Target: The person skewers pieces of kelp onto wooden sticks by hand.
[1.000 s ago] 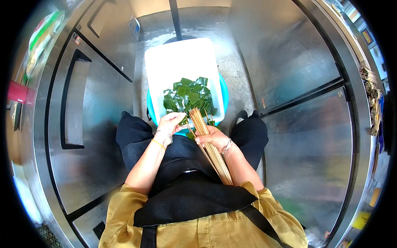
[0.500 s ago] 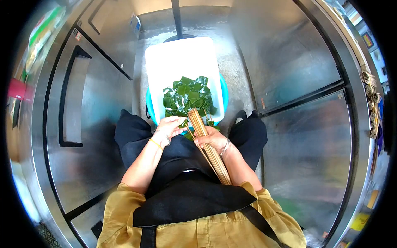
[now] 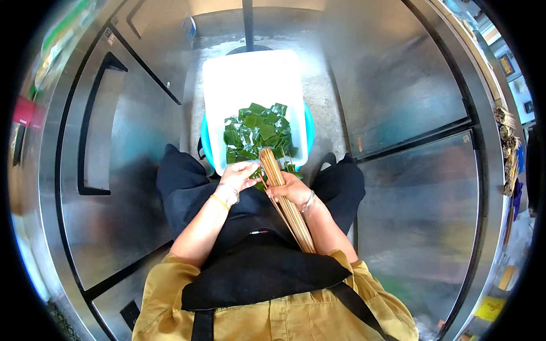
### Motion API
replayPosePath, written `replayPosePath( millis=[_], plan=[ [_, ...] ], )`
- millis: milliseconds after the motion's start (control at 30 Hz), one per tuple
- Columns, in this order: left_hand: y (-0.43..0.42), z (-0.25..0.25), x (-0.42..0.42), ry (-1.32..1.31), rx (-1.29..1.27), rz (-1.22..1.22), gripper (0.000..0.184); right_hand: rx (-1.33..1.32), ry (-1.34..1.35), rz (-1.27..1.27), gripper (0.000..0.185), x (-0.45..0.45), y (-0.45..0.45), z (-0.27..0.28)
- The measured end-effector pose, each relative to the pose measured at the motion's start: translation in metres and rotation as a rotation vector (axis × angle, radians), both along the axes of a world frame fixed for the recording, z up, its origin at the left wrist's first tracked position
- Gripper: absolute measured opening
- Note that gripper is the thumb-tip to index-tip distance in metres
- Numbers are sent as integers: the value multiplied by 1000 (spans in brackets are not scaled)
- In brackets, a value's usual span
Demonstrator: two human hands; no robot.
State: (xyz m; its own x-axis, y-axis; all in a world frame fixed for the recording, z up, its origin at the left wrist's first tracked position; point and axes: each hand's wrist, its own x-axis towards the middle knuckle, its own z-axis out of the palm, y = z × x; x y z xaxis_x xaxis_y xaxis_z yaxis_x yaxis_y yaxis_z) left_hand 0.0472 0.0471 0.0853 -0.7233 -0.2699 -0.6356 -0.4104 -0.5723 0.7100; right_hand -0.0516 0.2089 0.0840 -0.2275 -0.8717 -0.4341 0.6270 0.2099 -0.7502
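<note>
At left, a steel cabinet (image 3: 128,153) with a long dark handle stands beside the person's left leg (image 3: 183,179). The left hand (image 3: 239,176) has its fingers drawn narrow at the near edge of the white tray (image 3: 253,77); whether they pinch a green piece or a stick cannot be told at this size. Centre, the green pieces (image 3: 264,132) lie heaped in the near half of the tray, which sits over a blue tub (image 3: 310,128). Right of the left hand, the right hand (image 3: 291,190) is closed around a bundle of sticks (image 3: 293,213), tilted with its far end leftward.

Judged risks: sticks could slide out if the right hand's hold slackens; a finger could be pricked if a stick end slips; wet-looking pieces could drop over the near rim if nudged.

Edges and room: the left leg and cabinet limit the left elbow; the tray's far half is bare; at right, a strip of floor (image 3: 327,108) separates the tray from another steel cabinet (image 3: 418,210)
</note>
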Motion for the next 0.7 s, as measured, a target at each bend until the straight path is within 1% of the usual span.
replayPosePath(
  millis=[33,67,133,167,300,367,500,700],
  plan=[
    [4,0,-2,16,-23,57,19,10,11,6,28,-1,1,-2],
    [6,-2,-2,22,-19,61,19,14,17,10,28,-2,2,-2],
    [8,-6,-1,43,-65,171,17,-8,-3,3,27,-2,2,2],
    [6,-7,0,55,-21,173,17,-7,-1,11,27,-2,1,4],
    [1,-7,2,65,4,156,18,2,-15,6,24,-1,0,6],
    [0,-2,3,50,49,213,18,21,-15,14,24,-2,1,6],
    [-2,1,3,77,73,254,18,35,-5,38,24,-2,-1,10],
    [-3,3,2,107,-30,257,14,38,-5,46,24,-2,-2,5]
  ],
)
